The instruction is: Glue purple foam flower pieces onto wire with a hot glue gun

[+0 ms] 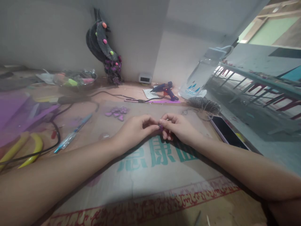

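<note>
My left hand (138,125) and my right hand (176,125) meet at the middle of the work surface, fingertips pinched together. Between them is a small purple piece (161,127), mostly covered by the fingers, so its exact shape is hidden. It looks similar in colour to a cluster of small purple shaped pieces (117,112) lying to the left, beyond my left hand. Under both hands spreads a pale printed sheet (150,179) with green characters and a red patterned border.
A hot glue gun (166,89) rests at the back, its cord running left. A clear bottle (199,75), grey yarn (205,105) and a phone (228,131) stand or lie right. Leftward are a pen (74,133), yellow-handled scissors (36,149) and purple sheets (21,110). A decorated crescent (103,44) leans on the wall.
</note>
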The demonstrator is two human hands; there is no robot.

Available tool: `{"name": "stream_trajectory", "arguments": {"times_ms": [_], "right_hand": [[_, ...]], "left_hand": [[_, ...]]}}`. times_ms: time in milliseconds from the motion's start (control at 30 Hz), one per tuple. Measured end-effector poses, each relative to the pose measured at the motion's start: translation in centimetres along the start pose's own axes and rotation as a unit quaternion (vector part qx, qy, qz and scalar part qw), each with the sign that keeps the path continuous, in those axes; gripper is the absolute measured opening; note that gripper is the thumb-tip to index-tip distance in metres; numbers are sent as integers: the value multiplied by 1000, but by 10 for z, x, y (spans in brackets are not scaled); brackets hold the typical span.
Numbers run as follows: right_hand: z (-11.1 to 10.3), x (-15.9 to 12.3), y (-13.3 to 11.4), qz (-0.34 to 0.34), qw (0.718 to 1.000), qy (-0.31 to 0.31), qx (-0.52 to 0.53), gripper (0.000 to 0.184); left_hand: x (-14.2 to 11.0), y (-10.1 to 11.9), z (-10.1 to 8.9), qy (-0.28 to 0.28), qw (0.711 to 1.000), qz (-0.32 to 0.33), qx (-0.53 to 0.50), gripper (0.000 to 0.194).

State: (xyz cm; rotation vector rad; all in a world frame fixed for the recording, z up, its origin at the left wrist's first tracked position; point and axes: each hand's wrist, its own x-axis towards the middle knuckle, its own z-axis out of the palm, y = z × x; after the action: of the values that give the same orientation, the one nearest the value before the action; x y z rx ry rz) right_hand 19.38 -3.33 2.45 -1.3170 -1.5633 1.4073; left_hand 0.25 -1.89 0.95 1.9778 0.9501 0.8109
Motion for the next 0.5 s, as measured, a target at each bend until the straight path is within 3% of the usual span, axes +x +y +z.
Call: {"name": "stream_trajectory", "arguments": {"times_ms": [267,500], "right_hand": [[0,0,1,-13,1000,5,-23,29],[1,0,-1,-12,999,2,-34,27]], "left_hand": [[2,-6,4,-17,998,-3,-63,22],[1,-2,2,6,1000,15,25,22]]}}
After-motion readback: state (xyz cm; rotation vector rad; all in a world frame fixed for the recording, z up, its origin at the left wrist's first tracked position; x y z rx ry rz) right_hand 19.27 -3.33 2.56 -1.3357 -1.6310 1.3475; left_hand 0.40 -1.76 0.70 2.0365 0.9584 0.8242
